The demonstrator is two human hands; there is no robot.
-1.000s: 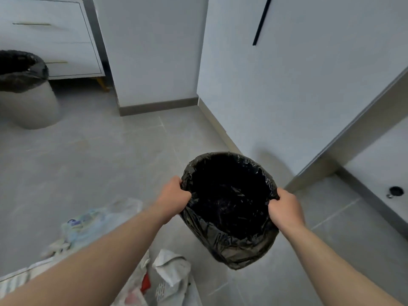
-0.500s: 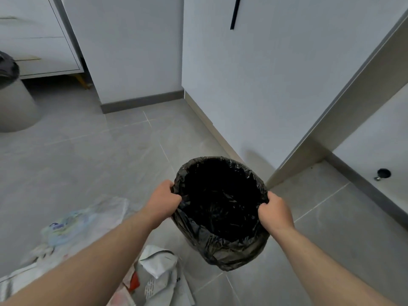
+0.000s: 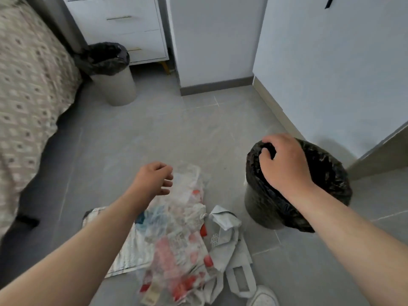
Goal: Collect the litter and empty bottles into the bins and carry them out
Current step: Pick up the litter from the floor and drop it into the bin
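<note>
A black-lined bin (image 3: 331, 171) is set on the grey tiled floor (image 3: 154, 133) close to the white wall, on the right. Its left rim is gripped by the right hand (image 3: 284, 164), the fingers curled over the liner's edge. The left hand (image 3: 152, 180) is held above the litter (image 3: 176, 235), its fingers loosely bent and nothing held in them. The litter is spread on the floor between the arms, just beside the bin; through the blur it seems to be plastic bags and crumpled paper. A second bin (image 3: 119, 85) is seen farther off, between the bed (image 3: 28, 85) and the white drawers (image 3: 123, 23).
</note>
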